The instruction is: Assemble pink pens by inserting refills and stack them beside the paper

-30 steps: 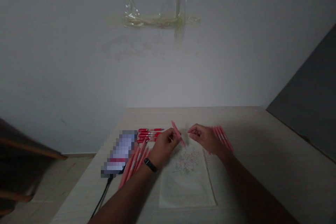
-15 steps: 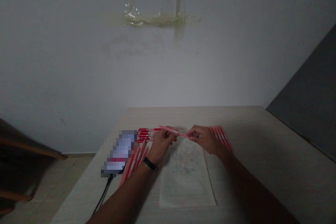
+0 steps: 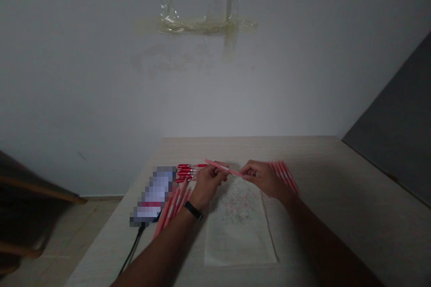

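Nearest me, the flat off-white sheet [image 3: 240, 251], dark and reddish scribbles near its middle, lies on the pale wood-grain worktop [image 3: 319, 150]. Left of it, partly behind the forearm with the black wristband [image 3: 193, 211], there's a loose fan of pink, slim-barrelled pens [image 3: 171, 208]. And now the hands! One slender pink pen [image 3: 223, 168] hangs between them, over the sheet's far end, its long axis running crosswise, left end slanting away. The right hand [image 3: 264, 178] pinches the near right tip in its fingertips; the left hand [image 3: 206, 184] has its grip curled about the middle, so the left is closer to the centre, the pen pointing leftward from the right grip. Just beyond the left knuckles, red pens with clear parts [image 3: 185, 173] lie crosswise; beside the right hand, a row of pink pens [image 3: 286, 176].
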Action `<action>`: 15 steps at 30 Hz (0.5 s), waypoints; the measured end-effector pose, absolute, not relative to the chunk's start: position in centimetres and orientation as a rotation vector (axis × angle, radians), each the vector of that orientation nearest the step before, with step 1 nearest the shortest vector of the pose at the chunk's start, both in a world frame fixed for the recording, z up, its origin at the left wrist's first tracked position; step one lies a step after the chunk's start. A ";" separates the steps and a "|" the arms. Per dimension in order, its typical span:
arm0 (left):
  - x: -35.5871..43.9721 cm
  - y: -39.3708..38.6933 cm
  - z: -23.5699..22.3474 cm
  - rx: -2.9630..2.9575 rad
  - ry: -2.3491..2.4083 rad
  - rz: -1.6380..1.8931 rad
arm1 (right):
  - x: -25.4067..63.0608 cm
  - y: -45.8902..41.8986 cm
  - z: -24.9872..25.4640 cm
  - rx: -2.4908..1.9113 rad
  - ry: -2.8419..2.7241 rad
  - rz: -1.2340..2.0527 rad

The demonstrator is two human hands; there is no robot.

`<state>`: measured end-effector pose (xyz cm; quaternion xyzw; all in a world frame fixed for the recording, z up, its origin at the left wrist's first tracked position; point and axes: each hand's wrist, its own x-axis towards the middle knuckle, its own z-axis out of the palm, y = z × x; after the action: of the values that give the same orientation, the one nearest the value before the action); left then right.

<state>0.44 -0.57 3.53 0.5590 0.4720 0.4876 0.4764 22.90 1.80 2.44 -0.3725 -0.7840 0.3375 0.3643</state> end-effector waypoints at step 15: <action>0.3 -0.6 3.5 1.358 1.155 1.224 | 22.7 1.8 2.3 -0.968 -2.036 0.864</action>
<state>0.35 -0.58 3.47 0.5542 0.4712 0.4995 0.4704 22.70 1.82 2.26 -0.3747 -0.7882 0.3346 0.3555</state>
